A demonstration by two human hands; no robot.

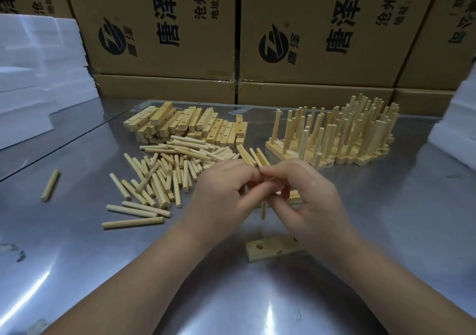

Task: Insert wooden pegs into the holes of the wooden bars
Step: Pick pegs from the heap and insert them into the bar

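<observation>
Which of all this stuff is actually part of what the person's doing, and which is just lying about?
Part of the job: held peg, left hand, right hand, loose pegs, drilled bars, single bar near the wrists, finished pegged bars.
Just lying about: cardboard boxes, white foam blocks.

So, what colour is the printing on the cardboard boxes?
Black, on the brown cardboard boxes; the head view shows it clearly.

Steel table [386,218], cardboard boxes [159,25] behind, foam slabs [38,51] left
</observation>
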